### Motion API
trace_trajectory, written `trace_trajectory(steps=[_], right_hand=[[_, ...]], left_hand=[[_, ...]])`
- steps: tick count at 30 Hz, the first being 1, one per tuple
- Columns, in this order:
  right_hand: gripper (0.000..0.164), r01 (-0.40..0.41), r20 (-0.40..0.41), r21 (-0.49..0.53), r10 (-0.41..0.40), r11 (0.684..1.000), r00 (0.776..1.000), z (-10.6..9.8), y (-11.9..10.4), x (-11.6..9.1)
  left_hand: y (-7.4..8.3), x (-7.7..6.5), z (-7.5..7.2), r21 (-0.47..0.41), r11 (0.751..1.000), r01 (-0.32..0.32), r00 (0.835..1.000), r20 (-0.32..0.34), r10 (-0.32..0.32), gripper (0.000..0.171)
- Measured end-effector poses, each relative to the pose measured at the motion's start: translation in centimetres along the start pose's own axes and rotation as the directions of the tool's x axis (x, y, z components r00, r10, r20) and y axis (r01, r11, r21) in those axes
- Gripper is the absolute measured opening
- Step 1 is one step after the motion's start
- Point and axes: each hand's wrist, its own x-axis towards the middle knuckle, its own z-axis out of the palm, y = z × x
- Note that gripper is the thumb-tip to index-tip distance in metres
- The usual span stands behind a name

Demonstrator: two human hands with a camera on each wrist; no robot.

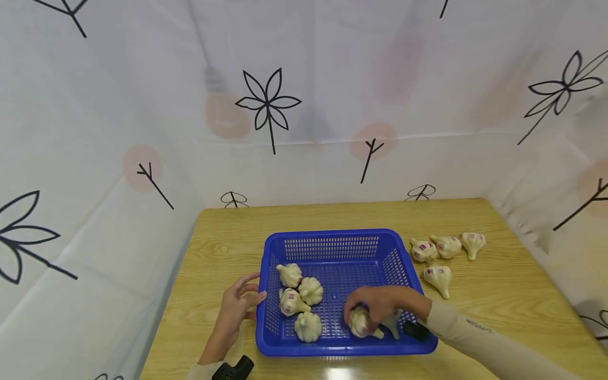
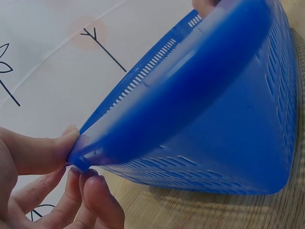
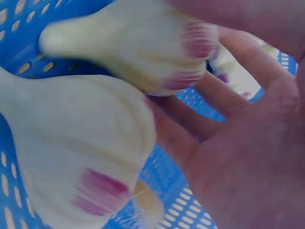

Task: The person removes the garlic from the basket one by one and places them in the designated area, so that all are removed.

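Note:
A blue plastic basket [image 1: 332, 350] with slotted walls stands on the wooden table. My left hand [image 1: 233, 309] pinches its left rim [image 2: 119, 143] between thumb and fingers. Inside the basket, at the front right, my right hand [image 1: 380, 302] grips a white garlic bulb [image 1: 359, 323] with purple streaks. Close beside it lies another garlic bulb [image 3: 81, 148], partly covered by the wrist in the head view. Several more bulbs, among them a garlic bulb [image 1: 307, 326] near the front, are grouped along the basket's left side.
Several loose garlic bulbs [image 1: 437, 278] lie on the table [image 1: 503, 295] to the right of the basket. A white cloth [image 1: 313, 174] printed with plant drawings hangs behind the table and along its sides.

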Motion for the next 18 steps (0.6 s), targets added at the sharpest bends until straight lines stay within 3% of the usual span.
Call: trace_trajectory(steps=[7,13,18], right_hand=[[0.038,0.063,-0.132,0.014,-0.061,0.998,0.989,0.28,0.73,0.02],[0.043,0.053,-0.161,-0.006,-0.054,0.999,0.985,0.44,0.98,-0.01],[0.039,0.104,-0.178,-0.006,-0.103,0.995,0.979,0.33,1.07,-0.03]], left_hand=[[-0.10,0.06,-0.21,-0.002,1.000,0.003,1.000,0.003,-0.003,0.052],[-0.22,0.20,-0.19,-0.009,1.000,0.021,1.000,0.007,-0.021,0.052],[-0.42,0.21,-0.25,-0.013,0.999,0.030,1.000,0.007,-0.030,0.052]])
